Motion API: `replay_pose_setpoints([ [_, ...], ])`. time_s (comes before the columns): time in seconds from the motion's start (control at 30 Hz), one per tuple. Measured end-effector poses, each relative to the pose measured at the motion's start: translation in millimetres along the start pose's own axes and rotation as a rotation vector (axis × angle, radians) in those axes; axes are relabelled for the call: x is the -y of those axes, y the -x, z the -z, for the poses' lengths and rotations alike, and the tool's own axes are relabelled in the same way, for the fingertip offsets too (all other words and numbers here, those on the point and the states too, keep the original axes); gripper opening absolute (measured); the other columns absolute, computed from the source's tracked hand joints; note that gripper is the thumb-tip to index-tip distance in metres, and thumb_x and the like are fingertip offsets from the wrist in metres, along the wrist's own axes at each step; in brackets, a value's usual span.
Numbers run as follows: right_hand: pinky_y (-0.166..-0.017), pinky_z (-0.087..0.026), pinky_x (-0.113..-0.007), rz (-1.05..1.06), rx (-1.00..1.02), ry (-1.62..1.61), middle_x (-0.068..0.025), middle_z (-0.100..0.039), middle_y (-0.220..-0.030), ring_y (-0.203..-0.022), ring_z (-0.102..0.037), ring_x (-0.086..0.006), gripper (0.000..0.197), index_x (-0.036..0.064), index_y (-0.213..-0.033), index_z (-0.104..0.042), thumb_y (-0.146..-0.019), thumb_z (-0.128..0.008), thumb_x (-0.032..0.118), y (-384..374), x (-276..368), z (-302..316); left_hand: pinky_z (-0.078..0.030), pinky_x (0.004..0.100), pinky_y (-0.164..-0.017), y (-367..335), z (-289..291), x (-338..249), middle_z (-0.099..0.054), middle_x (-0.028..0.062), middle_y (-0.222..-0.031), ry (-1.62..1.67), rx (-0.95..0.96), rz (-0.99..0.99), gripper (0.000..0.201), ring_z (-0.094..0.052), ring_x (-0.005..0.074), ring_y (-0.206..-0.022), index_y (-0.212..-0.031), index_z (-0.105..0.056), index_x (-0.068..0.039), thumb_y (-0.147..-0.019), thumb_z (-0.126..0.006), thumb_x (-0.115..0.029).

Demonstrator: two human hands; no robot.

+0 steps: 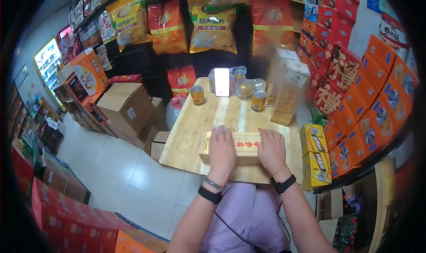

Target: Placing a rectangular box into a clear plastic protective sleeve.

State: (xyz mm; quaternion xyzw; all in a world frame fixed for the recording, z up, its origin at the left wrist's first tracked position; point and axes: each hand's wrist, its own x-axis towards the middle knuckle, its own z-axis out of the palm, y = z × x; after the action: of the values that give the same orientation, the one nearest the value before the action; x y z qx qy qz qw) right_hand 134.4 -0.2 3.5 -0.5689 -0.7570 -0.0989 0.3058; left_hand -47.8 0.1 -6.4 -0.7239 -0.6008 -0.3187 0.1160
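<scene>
A long, pale wood-coloured gift box (245,152) with red characters lies crosswise near the front of the wooden table (186,137). Across its left end rests my left hand (222,152), fingers stretched flat and pointing away from me. My right hand (272,151) is bent round the box's right end, with its fingertips on the top edge; its thumb is hard to make out. Behind the box, a lit phone (222,82) stands upright. Two similar tall boxes (286,93) stand on end at the table's back right.
Cans (197,95) (258,100) and a clear plastic jar (245,89) stand at the table's back. Yellow cartons (316,157) and stacked orange boxes (364,115) are close on the right. Cardboard cartons (128,108) crowd the left side. Bagged goods (213,24) hang behind.
</scene>
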Motion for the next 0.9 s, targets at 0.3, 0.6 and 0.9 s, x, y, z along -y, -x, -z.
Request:
replay_pose_setpoints([
  [0.3, -0.101, -0.038, -0.043, -0.012, -0.035, -0.041, -0.0083, -0.064, -0.11, -0.11, -0.057, -0.0244, 0.037, 0.0051, -0.12, -0.06, -0.085, -0.054, 0.012, -1.1, 4.8, -0.5, -0.039, 0.0431, -0.109, -18.5, -22.9, -37.7, -0.054, 0.0179, -0.132, 0.287, 0.055, -0.266, 0.041, -0.046, 0.0381, -0.13, -0.127, -0.056, 0.001, -0.087, -0.058, -0.01],
  [0.6, -0.1, -0.039, -0.045, -0.013, -0.016, -0.06, -0.0087, -0.064, -0.111, -0.112, -0.057, -0.0261, 0.029, 0.0061, -0.114, -0.062, -0.086, -0.053, 0.011, -1.7, 1.9, 2.6, -0.041, 0.0457, -0.108, 10.4, 9.8, -38.8, -0.056, 0.0197, -0.128, 0.331, 0.04, -0.232, 0.035, -0.05, 0.0402, -0.124, -0.124, -0.058, -0.001, -0.09, -0.059, -0.011],
  [0.9, -0.099, -0.039, -0.044, -0.012, -0.037, -0.059, -0.0094, -0.064, -0.109, -0.111, -0.057, -0.0266, 0.03, 0.0073, -0.111, -0.062, -0.083, -0.057, 0.013, -0.3, 12.2, -6.2, -0.039, 0.0489, -0.109, 11.3, 22.9, 44.9, -0.056, 0.0222, -0.128, 0.098, 0.044, -0.076, 0.038, -0.048, 0.0417, -0.125, -0.125, -0.056, 0.003, -0.09, -0.059, -0.011],
])
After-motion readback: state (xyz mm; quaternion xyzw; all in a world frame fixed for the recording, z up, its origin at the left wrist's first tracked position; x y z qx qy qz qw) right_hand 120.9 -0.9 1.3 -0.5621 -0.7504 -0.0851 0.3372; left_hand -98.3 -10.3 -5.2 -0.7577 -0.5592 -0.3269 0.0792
